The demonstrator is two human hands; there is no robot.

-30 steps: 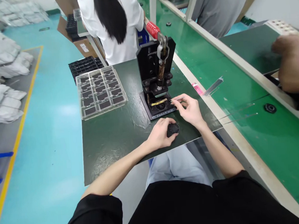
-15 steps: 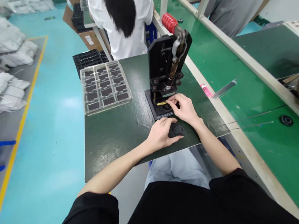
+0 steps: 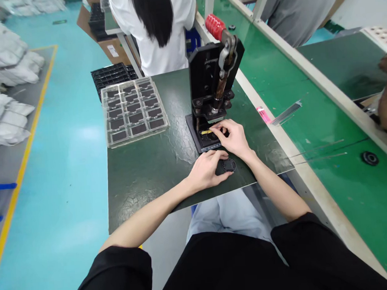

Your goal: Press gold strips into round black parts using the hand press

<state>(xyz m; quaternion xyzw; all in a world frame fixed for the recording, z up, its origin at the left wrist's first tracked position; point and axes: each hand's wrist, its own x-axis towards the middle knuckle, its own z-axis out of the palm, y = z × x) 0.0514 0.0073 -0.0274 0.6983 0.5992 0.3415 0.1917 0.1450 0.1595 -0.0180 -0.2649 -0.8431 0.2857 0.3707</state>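
Observation:
My left hand (image 3: 209,170) curves around a round black plastic part (image 3: 228,165) on the table, thumb on the near edge and fingers on the far edge. My right hand (image 3: 231,135) reaches into the base of a black toggle press (image 3: 205,79) with a red handle (image 3: 215,26). Its thumb and index finger are pinched at the right end of a thin yellow strip (image 3: 206,132), which lies over the black fixture of the press. Part of that fixture is hidden behind the right fingers.
A clear tray (image 3: 135,134) of dark rectangular pieces sits left on the dark green table (image 3: 142,180). On the right runs a green conveyor (image 3: 312,122) carrying thin rods (image 3: 287,112) and a black ring (image 3: 369,158). A person in white (image 3: 159,54) sits ahead.
The view has shifted slightly. My right hand keeps its pinch at the yellow strip, and the left stays around the black part; little else differs.

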